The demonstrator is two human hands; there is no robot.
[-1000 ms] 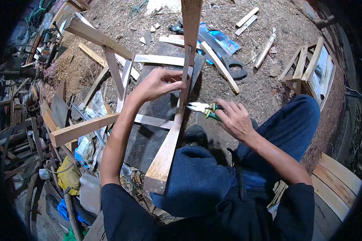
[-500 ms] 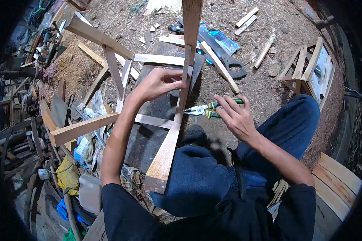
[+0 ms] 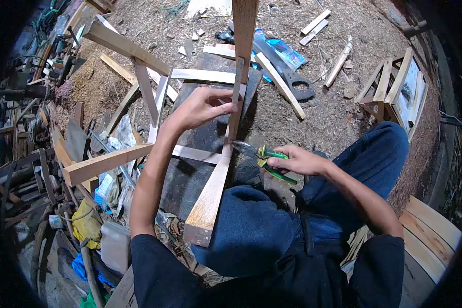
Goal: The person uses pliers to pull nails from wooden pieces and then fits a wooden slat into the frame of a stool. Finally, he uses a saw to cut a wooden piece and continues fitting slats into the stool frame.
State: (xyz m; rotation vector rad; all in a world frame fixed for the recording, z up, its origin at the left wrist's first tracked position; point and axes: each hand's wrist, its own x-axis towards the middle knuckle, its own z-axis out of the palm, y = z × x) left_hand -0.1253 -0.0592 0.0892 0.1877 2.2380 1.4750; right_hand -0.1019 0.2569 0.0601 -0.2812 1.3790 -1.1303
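Observation:
A wooden frame (image 3: 208,201) with long tapered legs and thin crosspieces lies on its side, one leg end over my left thigh. My left hand (image 3: 197,109) pinches the frame's near rail between thumb and fingers. Below it, my right hand (image 3: 302,161) is closed on pliers (image 3: 247,148) with green and yellow handles. The plier tips meet the rail near the lower crosspiece joint. Whether the jaws grip anything small there is too fine to make out.
Under the frame is a dark board (image 3: 182,187). Beyond it lie a handsaw (image 3: 292,82), a blue plastic packet (image 3: 287,54) and loose sticks (image 3: 339,61) on shavings. Another wooden frame (image 3: 390,95) stands right. A jerrycan (image 3: 115,247) and clutter are on the left.
My right hand has rolled over and dropped slightly, swinging the plier handles downward while the tips stay by the rail. My left hand and the frame have hardly moved.

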